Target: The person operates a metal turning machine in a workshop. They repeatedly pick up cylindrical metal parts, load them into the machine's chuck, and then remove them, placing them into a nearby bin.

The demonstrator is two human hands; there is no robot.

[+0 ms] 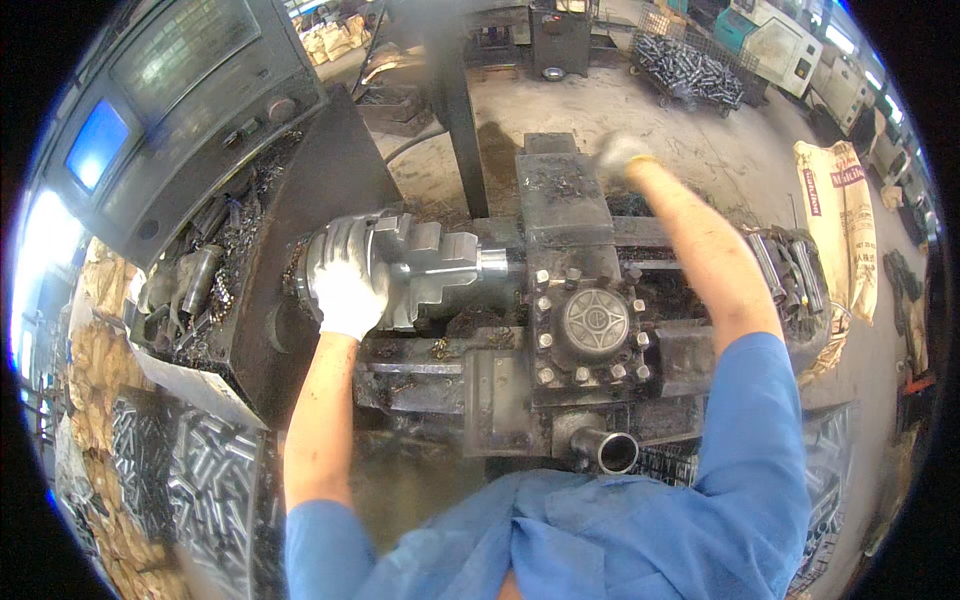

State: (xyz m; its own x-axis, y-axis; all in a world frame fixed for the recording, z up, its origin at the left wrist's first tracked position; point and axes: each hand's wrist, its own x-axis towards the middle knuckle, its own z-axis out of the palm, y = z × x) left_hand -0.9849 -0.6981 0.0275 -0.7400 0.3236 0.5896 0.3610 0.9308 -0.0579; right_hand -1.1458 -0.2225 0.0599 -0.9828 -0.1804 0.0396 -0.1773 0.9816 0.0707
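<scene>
A white-gloved left hand of mine (350,281) rests on the body of a lathe chuck (409,262), its fingers over the rim and the stepped jaws to their right. The jaws surround a shiny metal cylinder (493,261). Right of it stands the square tool post (592,330), ringed with bolts. My right hand (622,154), gloved and blurred, is at the far end of the dark machine block (562,199); whether it touches or holds anything cannot be told.
Metal shavings (221,292) and parts lie on the headstock at left. Bins of metal tubes (214,480) stand at lower left. A metal pipe end (619,451) sticks up near my torso. Metal parts (784,274) lie at right beside a paper sack (840,225). A loaded wire cart (686,71) stands beyond.
</scene>
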